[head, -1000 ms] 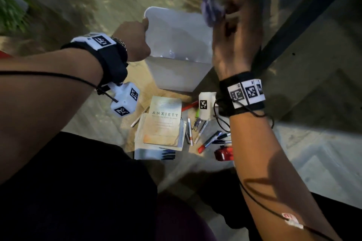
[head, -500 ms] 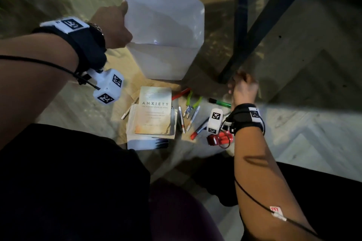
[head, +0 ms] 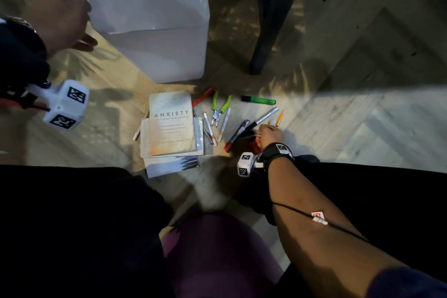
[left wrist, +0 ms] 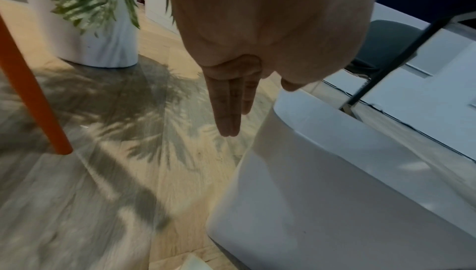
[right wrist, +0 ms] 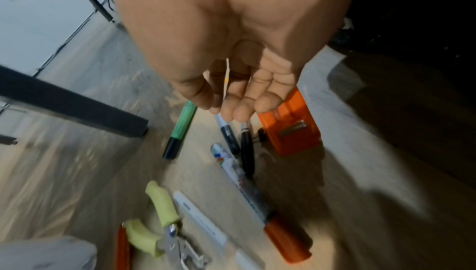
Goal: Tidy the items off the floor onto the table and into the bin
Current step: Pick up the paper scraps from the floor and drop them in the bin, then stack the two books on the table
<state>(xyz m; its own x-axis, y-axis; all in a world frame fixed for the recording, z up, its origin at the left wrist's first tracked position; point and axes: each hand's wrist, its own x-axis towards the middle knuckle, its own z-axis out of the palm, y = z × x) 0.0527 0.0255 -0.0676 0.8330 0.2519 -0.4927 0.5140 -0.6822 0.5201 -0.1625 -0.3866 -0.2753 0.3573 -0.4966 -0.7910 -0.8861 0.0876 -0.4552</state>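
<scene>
The white bin [head: 150, 19] stands on the floor at the top of the head view. My left hand [head: 63, 17] hovers just left of its rim with its fingers [left wrist: 229, 109] straight, holding nothing. On the floor lie a book titled ANXIETY [head: 171, 126] on papers, green-handled pliers [head: 220, 109], a green marker [head: 258, 100], a red-capped marker [head: 235, 136] and several pens. My right hand [head: 268, 132] is down among them, its fingers [right wrist: 239, 109] curled round a thin yellow pencil [head: 280, 117]. An orange block [right wrist: 291, 129] sits just beside that hand.
A black table leg [head: 266, 31] stands right of the bin, close behind the green marker. A white plant pot [left wrist: 98, 29] and an orange chair leg [left wrist: 31, 95] are to the left. My dark-clothed legs fill the near floor.
My left hand has let go of the bin rim and drawn back left. My right hand has come down from above the bin, past the table leg, to the pencil on the floor.
</scene>
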